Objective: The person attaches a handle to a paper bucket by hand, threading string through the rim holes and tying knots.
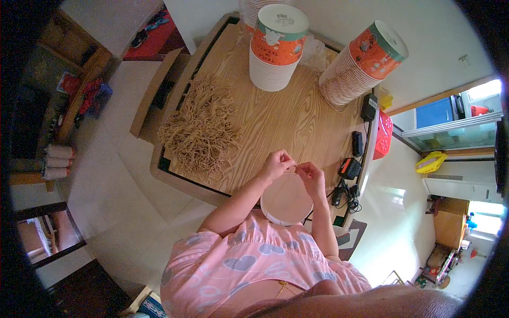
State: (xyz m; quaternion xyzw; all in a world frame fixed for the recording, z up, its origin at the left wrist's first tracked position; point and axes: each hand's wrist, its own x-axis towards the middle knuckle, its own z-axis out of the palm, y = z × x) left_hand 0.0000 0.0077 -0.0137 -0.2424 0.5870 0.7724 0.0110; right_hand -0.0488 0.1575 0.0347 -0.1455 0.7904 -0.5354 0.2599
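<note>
The left hand (278, 165) and right hand (311, 179) are at the far rim of a bucket (287, 200) by the near edge of the counter (275, 122), grips pinched, on what I cannot tell; a cord pile (204, 127) lies left.

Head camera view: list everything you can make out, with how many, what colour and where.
table: one, brown wood-grain, centre
cord heap: one, tan, table's left side
stacks of tubs: three, whitish, two showing orange and green, table's far side
near tub: one, white, between the forearms
black devices: three, one partly orange, table's right edge
cables: count unclear, black, table's near right
red object: one, red, beyond table's right edge
yellow object: one, yellow, right
floor: one, pale, around table
background clutter: too small or blurred to count
patterned top: one, pink and grey, bottom centre
left hand: one, bare, by near tub's rim
right hand: one, bare, same rim
</note>
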